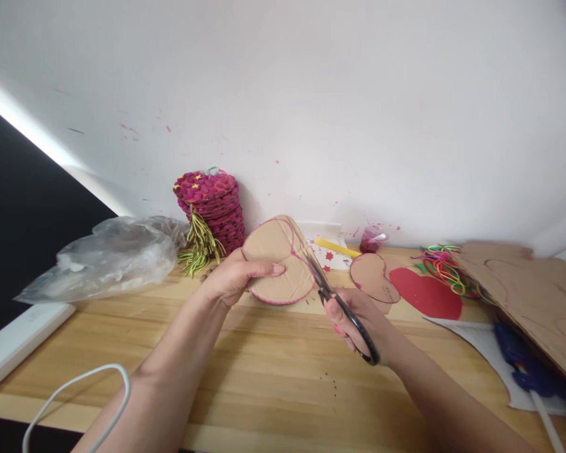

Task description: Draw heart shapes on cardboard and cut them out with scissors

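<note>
- Over at the far left, a crumpled clear plastic bag [108,257] lies on the wooden table [273,371], with a white cable [82,393] looping along the near edge.
- Just right of the bag, against the wall, stands one stack of magenta woven hearts [212,204], yellow-green tassels hanging off it; I can't count the pieces.
- Next comes the left hand [233,277], closed on the left edge of a cardboard heart [276,267], thumb on top and fingers behind. It holds the heart raised off the table and tilted, which I'd say keeps the pink-traced edge open to the blades.
- To the right, the right hand [356,321] has its fingers through the black loops of one pair of scissors [332,296]. The blades are slightly parted and meet the heart's right edge.
- Beyond the scissors lie one yellow strip [337,248] and a small pink cup [372,239] by the wall.
- A second, smaller cardboard heart [372,277] lies flat, so two cut hearts in all, beside one red apple shape [427,292].
- Farther right, a tangle of coloured bands [446,264], uncountable.
- At the far right, one big cardboard sheet [532,296] with traced outlines tilts over a blue tool [528,365].
</note>
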{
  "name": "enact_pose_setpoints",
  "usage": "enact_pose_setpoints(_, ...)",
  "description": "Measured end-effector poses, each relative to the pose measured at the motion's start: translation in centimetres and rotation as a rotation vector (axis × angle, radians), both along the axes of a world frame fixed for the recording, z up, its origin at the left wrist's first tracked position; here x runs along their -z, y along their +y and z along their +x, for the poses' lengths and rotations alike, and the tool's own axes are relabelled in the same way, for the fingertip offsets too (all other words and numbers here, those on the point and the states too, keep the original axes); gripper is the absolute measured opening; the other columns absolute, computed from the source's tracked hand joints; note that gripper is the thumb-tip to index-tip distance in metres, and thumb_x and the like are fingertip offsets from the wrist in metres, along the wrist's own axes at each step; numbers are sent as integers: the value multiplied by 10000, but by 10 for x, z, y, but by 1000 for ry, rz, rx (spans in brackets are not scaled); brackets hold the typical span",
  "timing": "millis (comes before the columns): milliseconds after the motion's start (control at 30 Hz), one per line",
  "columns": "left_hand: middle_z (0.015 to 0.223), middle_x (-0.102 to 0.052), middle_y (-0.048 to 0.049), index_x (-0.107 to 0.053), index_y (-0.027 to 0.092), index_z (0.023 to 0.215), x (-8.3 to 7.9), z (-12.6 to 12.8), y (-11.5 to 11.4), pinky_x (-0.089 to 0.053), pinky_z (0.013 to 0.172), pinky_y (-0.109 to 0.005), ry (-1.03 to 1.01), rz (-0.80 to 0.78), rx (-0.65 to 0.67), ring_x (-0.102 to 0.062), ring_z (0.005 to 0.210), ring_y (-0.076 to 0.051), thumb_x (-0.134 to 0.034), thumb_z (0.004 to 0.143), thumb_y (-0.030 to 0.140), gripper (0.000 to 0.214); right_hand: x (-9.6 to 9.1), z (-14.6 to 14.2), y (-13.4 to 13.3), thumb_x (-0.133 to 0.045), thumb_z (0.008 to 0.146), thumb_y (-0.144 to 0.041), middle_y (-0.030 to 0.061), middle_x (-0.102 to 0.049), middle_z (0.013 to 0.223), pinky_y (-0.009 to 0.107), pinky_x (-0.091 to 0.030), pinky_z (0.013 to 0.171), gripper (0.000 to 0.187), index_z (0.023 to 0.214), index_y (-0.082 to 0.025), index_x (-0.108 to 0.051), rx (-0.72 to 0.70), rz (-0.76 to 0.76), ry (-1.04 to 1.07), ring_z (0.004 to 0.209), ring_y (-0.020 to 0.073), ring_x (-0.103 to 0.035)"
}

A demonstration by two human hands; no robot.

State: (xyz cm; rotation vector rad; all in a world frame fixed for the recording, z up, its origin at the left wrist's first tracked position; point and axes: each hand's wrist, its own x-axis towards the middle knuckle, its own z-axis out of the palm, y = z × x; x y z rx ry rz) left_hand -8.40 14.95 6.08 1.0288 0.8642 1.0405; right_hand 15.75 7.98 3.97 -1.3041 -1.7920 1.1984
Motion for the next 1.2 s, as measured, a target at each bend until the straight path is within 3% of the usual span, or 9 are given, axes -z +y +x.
enact_pose_setpoints(267, 993, -822, -166, -830, 123, 1009, -3, -7, 0, -644, 736, -363, 42, -34, 6, -790, 880, -335, -973, 500, 229, 539, -1, 0, 0, -440, 864, -894, -29, -388, 545, 278, -248, 403, 696, 635, -250, -307, -46, -6, -19, 467, 120, -327)
enact_pose_setpoints(600, 916, -826, -128, -848, 155, 897, -5, -14, 2, -624, 666, -308, 84, -16, 35, -782, 789, -282, -957, 512, 223, 406, 2, -4, -3, -437, 894, -857, -34, -387, 545, 262, -278, 390, 670, 634, -249, -333, -58, -22, -5, 453, 115, -355)
enact_pose_setpoints(800, 873, -819, -128, -846, 163, 861, -6, -18, 4, -629, 633, -331, 131, -2, 34, -774, 756, -295, -956, 498, 251, 388, 8, -4, -2, -533, 892, -790, -48, -379, 555, 241, -313, 367, 620, 657, -243, -359, -51, -72, 18, 449, 104, -361)
enact_pose_setpoints(1000, 921, -820, -133, -846, 146, 922, -4, -21, 7, -639, 685, -341, 150, -7, 82, -772, 806, -297, -957, 507, 261, 445, 8, 3, 2, -707, 841, -679, -75, -386, 588, 218, -435, 401, 528, 725, -228, -458, -63, -214, 41, 479, 99, -421)
enact_pose_setpoints(1200, 973, -822, -91, -831, 142, 1006, -3, -19, 10, -616, 703, -271, 143, -57, 150, -755, 798, -223, -963, 505, 225, 524, 13, 8, 5, -686, 876, -667, -69, -405, 604, 208, -398, 432, 537, 710, -224, -431, -95, -188, -1, 483, 100, -478)
